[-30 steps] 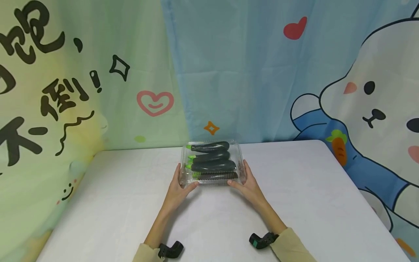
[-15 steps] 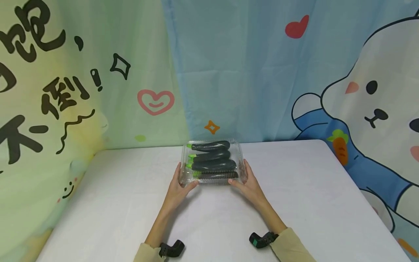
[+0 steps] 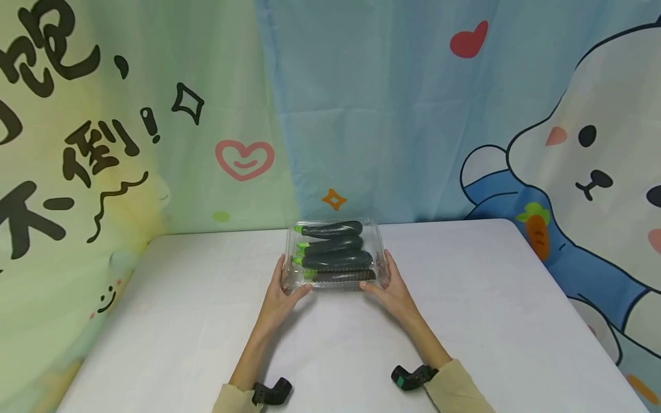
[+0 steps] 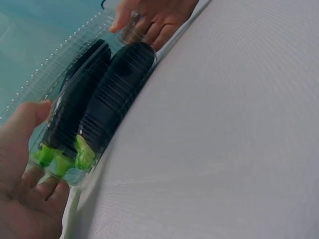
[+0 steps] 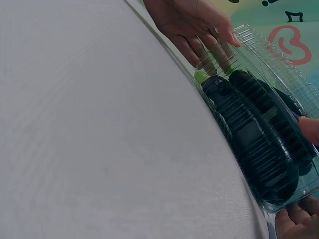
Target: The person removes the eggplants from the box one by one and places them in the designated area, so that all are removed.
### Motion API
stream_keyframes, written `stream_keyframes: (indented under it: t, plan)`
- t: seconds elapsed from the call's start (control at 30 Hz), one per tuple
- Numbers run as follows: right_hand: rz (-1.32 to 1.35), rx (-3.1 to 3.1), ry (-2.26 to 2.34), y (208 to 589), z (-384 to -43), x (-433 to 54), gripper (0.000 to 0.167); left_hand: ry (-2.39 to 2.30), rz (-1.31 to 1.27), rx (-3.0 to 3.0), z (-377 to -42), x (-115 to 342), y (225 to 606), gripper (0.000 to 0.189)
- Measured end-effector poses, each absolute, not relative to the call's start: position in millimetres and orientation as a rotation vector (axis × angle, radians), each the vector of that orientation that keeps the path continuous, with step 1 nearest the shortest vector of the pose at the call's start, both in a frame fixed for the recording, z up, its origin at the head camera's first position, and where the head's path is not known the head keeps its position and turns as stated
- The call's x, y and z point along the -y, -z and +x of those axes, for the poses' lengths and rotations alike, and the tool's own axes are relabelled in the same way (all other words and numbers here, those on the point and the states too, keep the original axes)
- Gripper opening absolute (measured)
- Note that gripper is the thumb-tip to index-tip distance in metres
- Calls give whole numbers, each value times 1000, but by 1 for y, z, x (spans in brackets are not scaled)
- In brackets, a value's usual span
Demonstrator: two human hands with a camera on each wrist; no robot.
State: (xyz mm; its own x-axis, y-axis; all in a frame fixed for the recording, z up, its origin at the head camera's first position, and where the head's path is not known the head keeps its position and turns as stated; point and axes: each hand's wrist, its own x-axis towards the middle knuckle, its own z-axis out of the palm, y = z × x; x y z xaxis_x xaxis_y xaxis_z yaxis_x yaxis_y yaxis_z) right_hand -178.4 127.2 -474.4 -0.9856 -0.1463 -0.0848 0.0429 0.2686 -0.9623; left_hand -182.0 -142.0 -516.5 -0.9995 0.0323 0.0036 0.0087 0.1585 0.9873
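Observation:
A clear plastic clamshell box point(image 3: 335, 285) holds several dark eggplants point(image 3: 337, 261) with bright green stem ends. It is at the far middle of the table, close over the white cloth. My left hand point(image 3: 279, 301) grips its left side, thumb at the front edge; in the left wrist view the fingers point(image 4: 47, 188) curl beneath the box's end. My right hand point(image 3: 397, 298) grips the opposite side with its thumb on the front edge. In the right wrist view, part of that hand is cut off by the frame, with fingertips point(image 5: 294, 217) under the box. The lid is closed.
A table point(image 3: 206, 321) under a white cloth spreads around the box. Behind it hangs a printed curtain point(image 3: 382, 115) with a cartoon bear at the right. Black wrist-worn cameras, the left one point(image 3: 272, 392) and the right one point(image 3: 413, 377), sit by the sleeves.

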Motion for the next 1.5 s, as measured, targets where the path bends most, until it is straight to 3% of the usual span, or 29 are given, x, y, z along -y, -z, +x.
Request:
stream_keyframes:
  t: [0.53,1.1,1.5]
  plan:
    - [-124,-2416,1853,516,-195,-134,104,-1846,23,-2581,-179,142,516,102]
    - [-89,-2432,1777,510,-195,-133,99,-1776,33,-2632,-181,144,512,100]
    - [-70,-2417,1727,475,-183,-128,97,-1637,87,-2795,-181,145,513,98]
